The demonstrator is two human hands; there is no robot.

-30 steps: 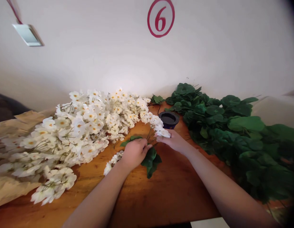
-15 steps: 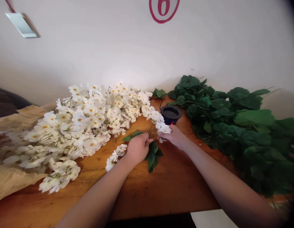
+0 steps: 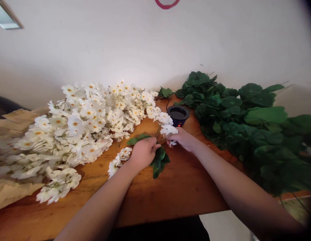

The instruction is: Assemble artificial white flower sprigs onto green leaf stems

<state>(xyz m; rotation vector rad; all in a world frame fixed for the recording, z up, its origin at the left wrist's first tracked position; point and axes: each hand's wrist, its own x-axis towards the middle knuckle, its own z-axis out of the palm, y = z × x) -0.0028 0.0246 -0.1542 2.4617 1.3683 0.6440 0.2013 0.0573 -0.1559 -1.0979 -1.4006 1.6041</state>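
On the brown wooden bench [image 3: 180, 194], a green-leaved stem [image 3: 159, 162] is pinched in the left hand [image 3: 143, 152], apparently for steadiness; white-petalled blossoms [image 3: 168, 130] are gripped by the right hand [image 3: 183, 138]. White flowers [image 3: 75, 124] and dark-green leaves [image 3: 261, 140] are heaped on opposite sides, presumably for easy reach. A round black pot [image 3: 179, 121] is set beyond, before a pale wall [image 3: 135, 43].

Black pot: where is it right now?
In the head view, the pot stands right of centre on the table, just beyond the right hand, between the white flower heap and green leaf heap.
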